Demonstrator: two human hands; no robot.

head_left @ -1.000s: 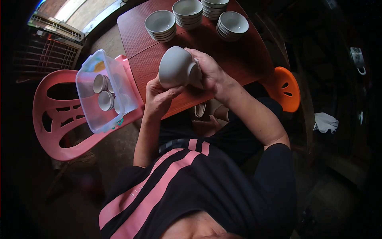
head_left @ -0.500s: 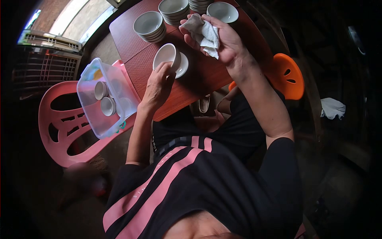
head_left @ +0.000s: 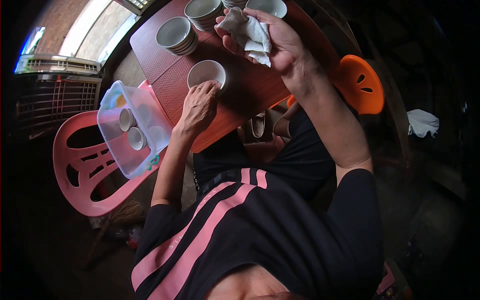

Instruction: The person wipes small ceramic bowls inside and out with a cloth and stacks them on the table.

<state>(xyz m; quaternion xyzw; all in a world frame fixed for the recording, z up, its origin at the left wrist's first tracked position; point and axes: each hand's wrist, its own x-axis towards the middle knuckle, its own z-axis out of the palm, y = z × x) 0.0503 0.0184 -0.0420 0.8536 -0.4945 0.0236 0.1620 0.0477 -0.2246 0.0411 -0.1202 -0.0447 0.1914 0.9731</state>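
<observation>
My left hand [head_left: 200, 102] has its fingers curled over the near rim of a white bowl [head_left: 205, 71]. That bowl sits upright at the near part of the table, and whatever is directly beneath it is hidden. In my right hand [head_left: 282, 47], palm turned up, lies a crumpled white cloth [head_left: 252, 34] with the fingers bent around it. Beyond the bowl stands a stack of white bowls [head_left: 175, 35]. Farther back is another bowl stack [head_left: 204, 11], and a separate bowl [head_left: 268, 7] is partly behind my right hand.
The reddish-brown wooden table [head_left: 155, 65] is in front of me. On the left a clear plastic bin [head_left: 112, 150] holding several small cups [head_left: 136, 138] rests on a pink chair [head_left: 70, 185]. To the right is an orange stool [head_left: 357, 85]; a white rag [head_left: 423, 123] hangs farther right.
The tilted bowl in my left hand has come down level, covering the bowl that showed beside it. My right hand still holds the cloth. The view has shifted slightly.
</observation>
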